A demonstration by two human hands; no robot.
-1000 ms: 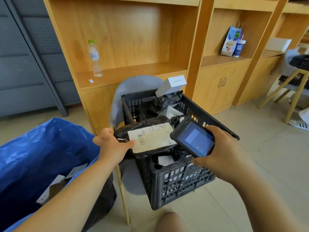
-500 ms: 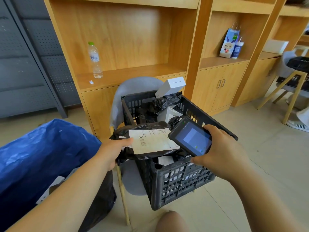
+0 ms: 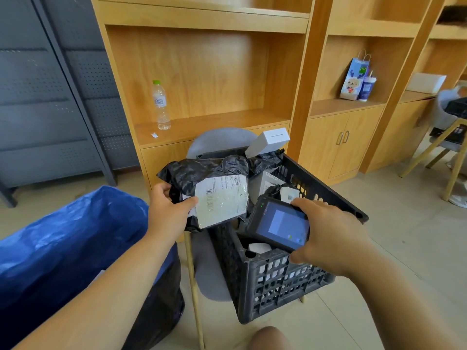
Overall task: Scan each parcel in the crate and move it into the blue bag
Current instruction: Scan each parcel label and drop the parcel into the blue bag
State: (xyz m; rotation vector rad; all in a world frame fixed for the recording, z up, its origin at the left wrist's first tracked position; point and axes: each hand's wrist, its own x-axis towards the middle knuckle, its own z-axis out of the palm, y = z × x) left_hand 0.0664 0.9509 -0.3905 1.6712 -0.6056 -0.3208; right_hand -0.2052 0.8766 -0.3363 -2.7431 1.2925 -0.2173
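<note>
Lifting clear of the black slatted plastic crate (image 3: 283, 281), the left hand (image 3: 166, 213) now pinches the black poly-bag parcel (image 3: 209, 188) tilted label-up, right hand (image 3: 328, 236) wrapped round the dark handheld scanner (image 3: 278, 223) beside it, blue woven bag (image 3: 63, 248) next.

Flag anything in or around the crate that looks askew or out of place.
The white box sits tilted on the black bags at the crate's back rim, sticking above the edge. Nothing looks spilled or damaged.
</note>
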